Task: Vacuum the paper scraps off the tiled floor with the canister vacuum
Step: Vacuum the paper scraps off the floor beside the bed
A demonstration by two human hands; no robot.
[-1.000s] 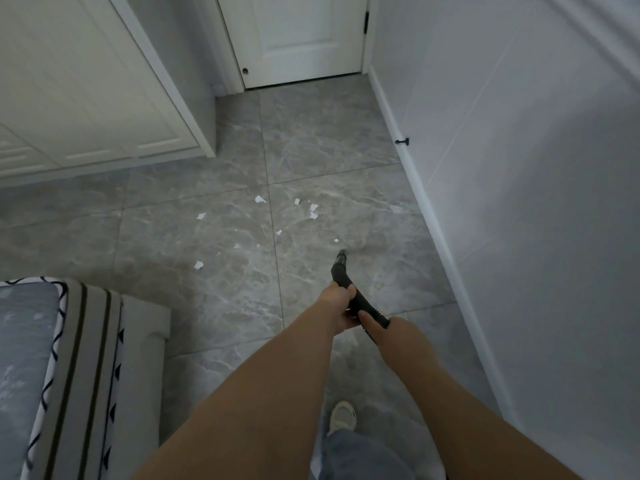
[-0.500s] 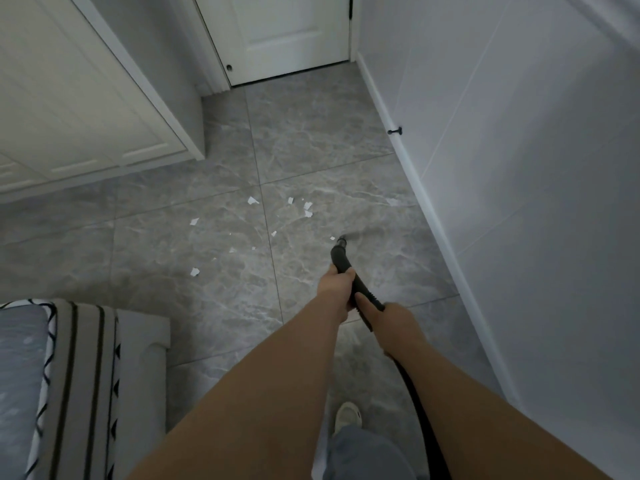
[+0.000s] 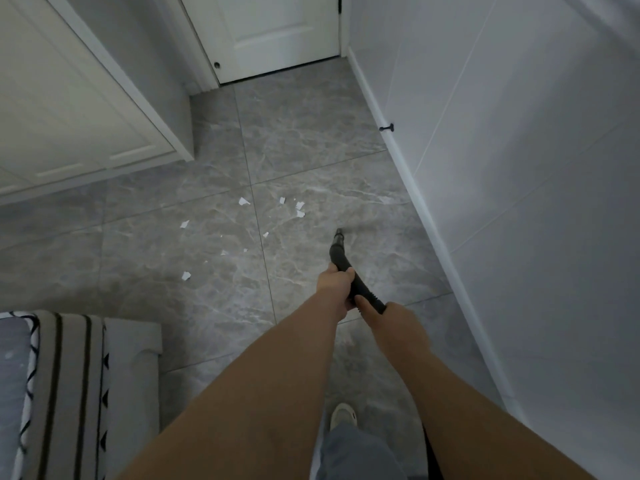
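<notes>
Both hands grip the black vacuum hose nozzle (image 3: 337,245), which points forward and down at the grey tiled floor (image 3: 304,140). My left hand (image 3: 336,285) holds it in front and my right hand (image 3: 391,322) behind, on the ribbed grip. Several white paper scraps lie on the tiles ahead and to the left: a pair (image 3: 300,209) nearest the tip, one (image 3: 243,201) by the grout line, one (image 3: 184,224) farther left and one (image 3: 186,276) closest to me. The nozzle tip is short of the scraps. The canister is out of sight.
A white wall with a baseboard (image 3: 433,223) and a black door stop (image 3: 387,127) runs along the right. A white door (image 3: 277,32) closes the far end. White cabinets (image 3: 86,109) stand left. A striped bench cushion (image 3: 62,393) sits at lower left. My shoe (image 3: 343,415) is below.
The nozzle and both hands have pushed slightly forward toward the scraps, and the view has shifted forward and left. The scraps have not moved.
</notes>
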